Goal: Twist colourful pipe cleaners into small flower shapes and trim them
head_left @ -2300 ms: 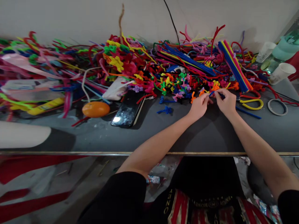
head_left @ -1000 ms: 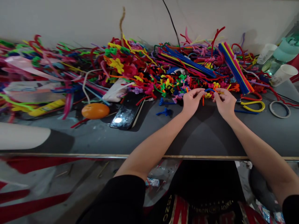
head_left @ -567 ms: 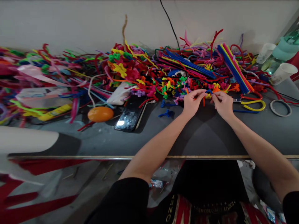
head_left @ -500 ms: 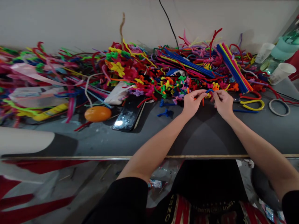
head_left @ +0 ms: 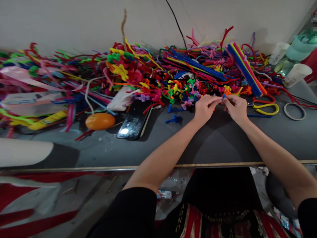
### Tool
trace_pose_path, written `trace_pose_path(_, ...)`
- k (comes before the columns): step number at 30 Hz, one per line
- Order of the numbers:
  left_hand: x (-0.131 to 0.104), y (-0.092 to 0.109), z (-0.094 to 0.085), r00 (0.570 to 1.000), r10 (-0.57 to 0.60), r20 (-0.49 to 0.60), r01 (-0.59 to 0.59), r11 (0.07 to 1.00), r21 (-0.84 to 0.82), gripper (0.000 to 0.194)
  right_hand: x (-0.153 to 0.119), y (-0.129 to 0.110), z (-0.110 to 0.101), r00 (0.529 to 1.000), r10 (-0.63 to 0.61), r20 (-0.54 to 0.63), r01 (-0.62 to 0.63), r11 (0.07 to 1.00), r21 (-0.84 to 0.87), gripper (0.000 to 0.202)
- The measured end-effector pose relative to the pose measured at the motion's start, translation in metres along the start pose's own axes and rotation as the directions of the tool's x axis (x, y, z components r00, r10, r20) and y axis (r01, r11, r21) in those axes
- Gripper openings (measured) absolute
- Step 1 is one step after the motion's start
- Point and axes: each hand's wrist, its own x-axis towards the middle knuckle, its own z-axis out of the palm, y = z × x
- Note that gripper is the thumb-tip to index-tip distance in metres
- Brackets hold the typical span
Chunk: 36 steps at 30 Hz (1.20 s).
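Note:
Between my fingertips is a short bent piece of blue pipe cleaner (head_left: pixel 224 96), mostly covered by the fingers. My left hand (head_left: pixel 206 106) pinches it from one side, and my right hand (head_left: pixel 235 107) pinches it from the other, the two nearly touching. Just left of my hands, a small blue pipe-cleaner flower (head_left: pixel 175 119) lies on the dark table (head_left: pixel 148 150). Beyond the fingers sits a heap of small coloured pipe-cleaner flowers (head_left: pixel 177 91). A blue pipe cleaner (head_left: pixel 260 116) lies flat to the right of my right hand.
Yellow-and-red-handled scissors (head_left: pixel 267 108) and a grey tape ring (head_left: pixel 294 111) lie at right, near paper cups (head_left: pixel 297 74). Bundled pipe cleaners (head_left: pixel 247 71) rest on the pile behind. At left are a phone (head_left: pixel 133 122), an orange (head_left: pixel 100 121) and a white roll (head_left: pixel 24 152).
The blue pipe cleaner, arched between my hands before, is now bent tighter into a small shape. My fingertips have drawn closer together. The view has shifted slightly.

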Motion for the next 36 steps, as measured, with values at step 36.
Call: trace_pose_path(36, 0.007, -0.015, -0.020, 0.916, 0.347, 0.200, -0.391, 0.884, 0.257, 0.028, 0.011, 0.003, -0.023, 0.652, 0.088, 0.753, -0.496, 0.800, 0.337, 0.039)
